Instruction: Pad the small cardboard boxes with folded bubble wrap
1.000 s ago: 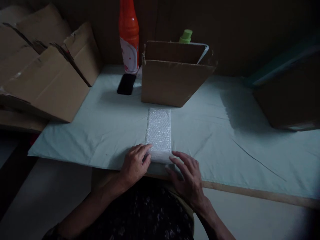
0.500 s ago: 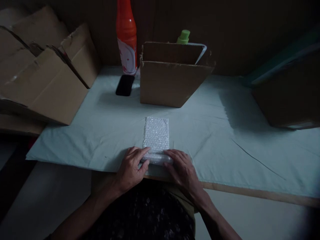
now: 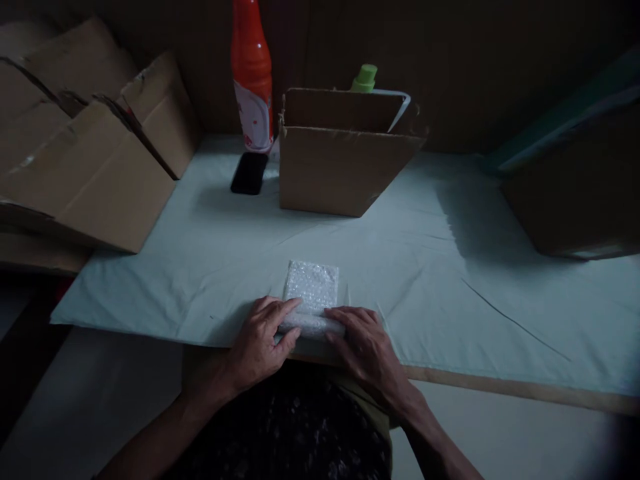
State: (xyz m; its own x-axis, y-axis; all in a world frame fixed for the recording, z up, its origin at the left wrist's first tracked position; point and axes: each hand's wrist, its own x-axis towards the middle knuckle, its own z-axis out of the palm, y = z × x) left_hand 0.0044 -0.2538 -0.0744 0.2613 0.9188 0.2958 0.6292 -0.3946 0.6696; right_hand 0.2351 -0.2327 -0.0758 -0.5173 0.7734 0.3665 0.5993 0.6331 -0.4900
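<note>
A sheet of bubble wrap [image 3: 314, 283] lies near the table's front edge, its near end rolled into a tube. My left hand [image 3: 267, 337] grips the left end of the roll, thumb in front and fingers over the top. At the right end, my right hand [image 3: 365, 343] holds the roll the same way, its thumb partly in shadow. The flat part of the sheet stretches away from me beyond the roll. Whether anything is inside the roll is hidden.
An open cardboard box [image 3: 325, 170] stands ahead, a green cap [image 3: 365, 78] behind its rim. Left of it are a black phone [image 3: 249, 173] and a red-orange bottle [image 3: 253, 73]. More cardboard boxes [image 3: 100, 173] crowd the left; a dark box [image 3: 575, 193] sits right. Pale cloth [image 3: 400, 267] covers the table.
The flat part of the bubble wrap has grown shorter, its far edge drawn toward me, and the roll looks thicker. Both hands remain at the roll's ends.
</note>
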